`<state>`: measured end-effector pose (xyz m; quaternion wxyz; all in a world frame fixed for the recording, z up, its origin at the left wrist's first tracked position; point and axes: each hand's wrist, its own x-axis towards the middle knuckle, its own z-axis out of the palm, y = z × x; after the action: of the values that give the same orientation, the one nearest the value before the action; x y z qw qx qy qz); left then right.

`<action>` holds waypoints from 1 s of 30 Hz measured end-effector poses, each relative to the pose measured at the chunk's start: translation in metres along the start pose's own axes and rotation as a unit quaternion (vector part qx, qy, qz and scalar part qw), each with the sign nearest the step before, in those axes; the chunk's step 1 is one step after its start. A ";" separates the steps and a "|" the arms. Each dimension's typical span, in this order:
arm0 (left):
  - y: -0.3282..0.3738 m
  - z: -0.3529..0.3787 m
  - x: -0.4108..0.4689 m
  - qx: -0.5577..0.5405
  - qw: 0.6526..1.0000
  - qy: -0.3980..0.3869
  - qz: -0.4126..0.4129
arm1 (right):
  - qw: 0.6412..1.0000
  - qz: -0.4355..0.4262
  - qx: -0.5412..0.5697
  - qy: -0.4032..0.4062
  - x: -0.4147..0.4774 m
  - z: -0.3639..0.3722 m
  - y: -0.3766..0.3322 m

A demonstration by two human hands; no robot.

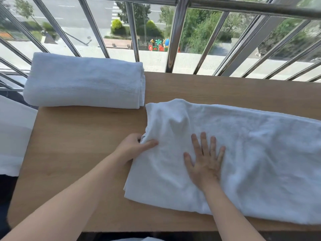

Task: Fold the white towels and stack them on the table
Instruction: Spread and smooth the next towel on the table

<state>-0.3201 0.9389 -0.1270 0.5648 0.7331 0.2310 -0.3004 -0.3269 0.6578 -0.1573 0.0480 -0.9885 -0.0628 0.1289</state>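
A long white towel [251,153] lies half folded across the right part of the wooden table [78,145], running off the right edge of view. My left hand [133,146] pinches its left edge, thumb on top and fingers tucked under the cloth. My right hand [205,159] lies flat on the towel with fingers spread, pressing it down. A folded white towel [83,82] sits at the table's far left corner.
A metal railing [172,40] with slanted bars stands just beyond the table's far edge, with a street and playground far below. White fabric [13,136] lies off the table's left side. Bare wood shows between the two towels.
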 end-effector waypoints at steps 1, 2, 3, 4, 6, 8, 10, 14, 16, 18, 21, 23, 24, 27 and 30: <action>0.007 0.004 0.004 -0.015 1.000 0.012 0.016 | 1.000 -0.001 -0.002 -0.003 0.003 -0.002 0.007; 0.014 0.010 0.009 -0.042 0.998 0.024 0.027 | 1.000 -0.001 -0.007 -0.006 0.008 -0.004 0.016; 0.021 0.017 0.015 -0.078 0.996 0.027 0.036 | 1.000 0.000 -0.014 -0.007 0.013 -0.006 0.027; 0.028 0.024 0.020 -0.108 0.993 0.017 0.048 | 1.000 0.003 -0.020 -0.010 0.020 -0.010 0.039; 0.038 0.036 0.028 -0.120 0.989 -0.014 0.090 | 0.999 0.013 -0.036 -0.033 0.034 -0.020 0.063; 0.044 0.043 0.029 -0.099 0.984 -0.048 0.142 | 0.998 0.033 -0.028 -0.052 0.044 -0.029 0.070; 0.044 0.044 0.026 -0.080 0.977 -0.066 0.187 | 0.996 0.070 0.048 -0.025 0.044 -0.031 0.050; 0.037 0.034 0.026 -0.090 0.974 -0.059 0.202 | 0.990 0.101 0.096 0.030 0.019 -0.013 -0.011; 0.049 0.032 0.033 -0.159 0.970 -0.063 0.173 | 0.995 0.092 0.047 0.013 0.014 -0.006 -0.020; 0.066 0.037 0.044 -0.194 0.971 -0.031 0.138 | 0.996 0.085 0.020 0.004 0.017 -0.006 -0.018; 0.077 0.047 0.058 -0.187 0.969 0.036 0.158 | 0.997 0.069 0.034 0.009 0.021 -0.009 -0.016; 0.072 0.049 0.060 -0.170 0.966 0.088 0.173 | 0.998 0.040 0.046 0.021 0.024 -0.013 -0.017; 0.067 0.049 0.060 -0.156 0.966 0.123 0.166 | 0.998 0.015 0.054 0.024 0.027 -0.014 -0.018; 0.055 0.050 0.059 -0.144 0.960 0.207 0.118 | 0.994 -0.041 0.094 0.029 0.036 -0.016 -0.020; 0.063 0.050 0.066 -0.137 0.959 0.223 0.109 | 0.994 -0.048 0.093 0.040 0.038 -0.016 -0.020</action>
<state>-0.2397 0.8744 -0.1389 0.6231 0.7180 0.3088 -0.0311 -0.2883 0.6811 -0.1493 0.1479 -0.9799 -0.0964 0.0924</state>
